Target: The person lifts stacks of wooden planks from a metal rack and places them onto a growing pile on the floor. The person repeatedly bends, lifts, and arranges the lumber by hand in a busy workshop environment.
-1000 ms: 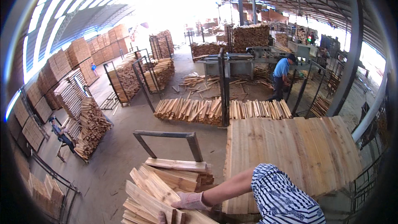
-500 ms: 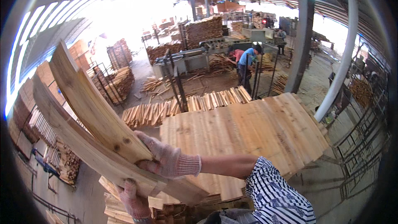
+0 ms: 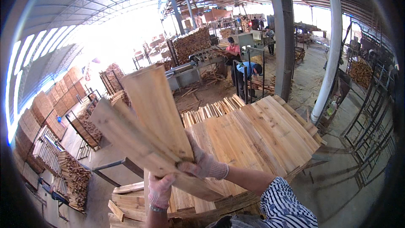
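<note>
Both my hands, in pale pinkish knit gloves, grip several fanned-out wooden boards tilted up to the left. My right hand [image 3: 203, 163] is closed round the right-hand edge, its thumb over the face near the board [image 3: 155, 107] that stands steeper. My left hand [image 3: 161, 190] is closed on the lower edge of the front board [image 3: 130, 137], thumb on its face. Part of another board shows between these two. Below and to the right, planks laid side by side form a flat-topped stack [image 3: 249, 139]; the held boards' lower ends hang over its near left part.
Loose wood pieces [image 3: 128, 200] lie at the stack's near left, beside a dark metal bar [image 3: 109, 169]. Beyond it are a row of sticks [image 3: 213, 109], a steel post [image 3: 282, 38] and a white pipe [image 3: 329, 55]. Two people [image 3: 244, 76] work there. Metal racks [image 3: 367, 122] stand right.
The held boards and both hands have moved right, and the boards stand more upright. My view has turned left. One person beyond the stack, in pink, now stands more upright.
</note>
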